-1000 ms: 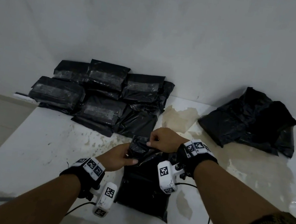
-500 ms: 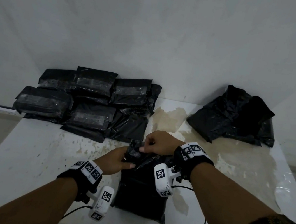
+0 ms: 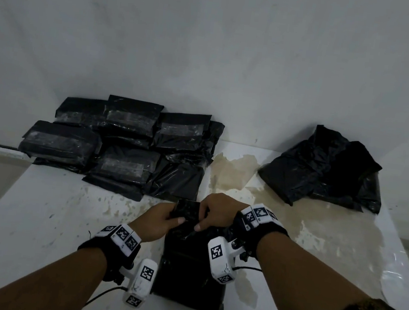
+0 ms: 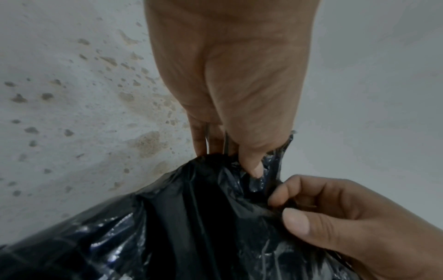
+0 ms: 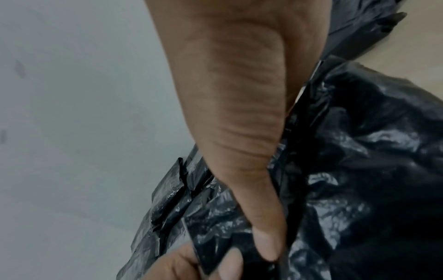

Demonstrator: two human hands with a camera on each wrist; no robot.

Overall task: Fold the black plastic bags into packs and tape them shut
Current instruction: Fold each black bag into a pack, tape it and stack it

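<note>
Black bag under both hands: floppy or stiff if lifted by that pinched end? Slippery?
Likely floppy: the black bag crumples where the left hand and right hand pinch it. Probably slippery, since the film looks glossy. Its lower part lies flat and full, so it would likely sag.

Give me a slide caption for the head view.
Both hands, left hand and right hand, pinch the top flap of a black bag; taped packs wait behind.
</note>
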